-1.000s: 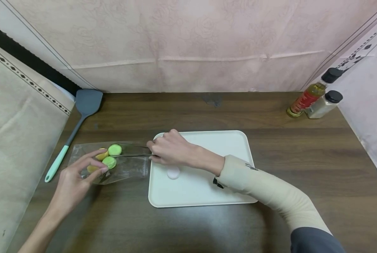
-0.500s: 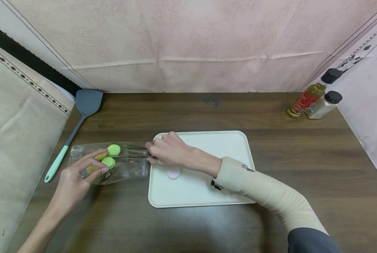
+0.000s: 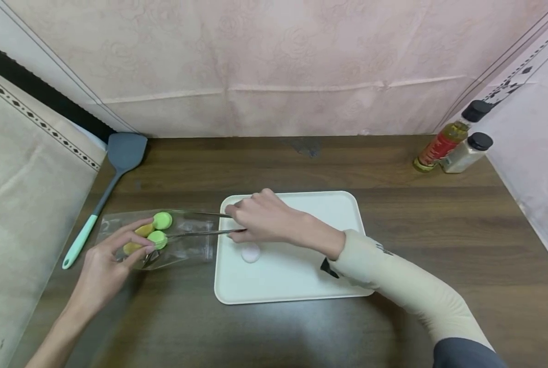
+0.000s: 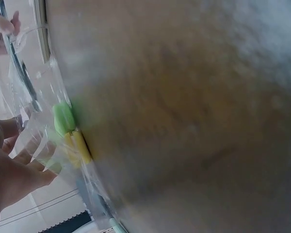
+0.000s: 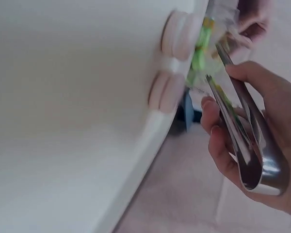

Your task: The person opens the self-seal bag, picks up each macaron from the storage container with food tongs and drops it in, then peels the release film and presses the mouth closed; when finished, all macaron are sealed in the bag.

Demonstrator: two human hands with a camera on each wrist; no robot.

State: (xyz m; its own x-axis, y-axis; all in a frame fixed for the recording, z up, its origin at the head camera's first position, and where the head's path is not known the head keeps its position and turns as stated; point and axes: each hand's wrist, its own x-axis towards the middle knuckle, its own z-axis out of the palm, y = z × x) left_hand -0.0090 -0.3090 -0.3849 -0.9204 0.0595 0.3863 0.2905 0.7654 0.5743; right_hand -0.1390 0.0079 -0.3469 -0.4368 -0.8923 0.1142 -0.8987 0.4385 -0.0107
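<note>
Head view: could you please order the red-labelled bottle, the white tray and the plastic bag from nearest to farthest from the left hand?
1. Plastic bag: held by the left hand.
2. White tray: right of the bag.
3. Red-labelled bottle: far right, toward the back.

Spatula [image 3: 109,191], oil-coloured bottle [image 3: 446,141], jar [image 3: 464,154]

No txt legible: red label [image 3: 436,150] on btl [image 3: 453,133] & dark mark [image 3: 384,249] on R sleeve [image 3: 407,278] too small/blurry to read.

The round macarons [image 3: 162,221] are green, yellow and pale pink; the metal tongs [image 5: 252,112], silver; the rectangular tray [image 3: 296,281], plain white.
</note>
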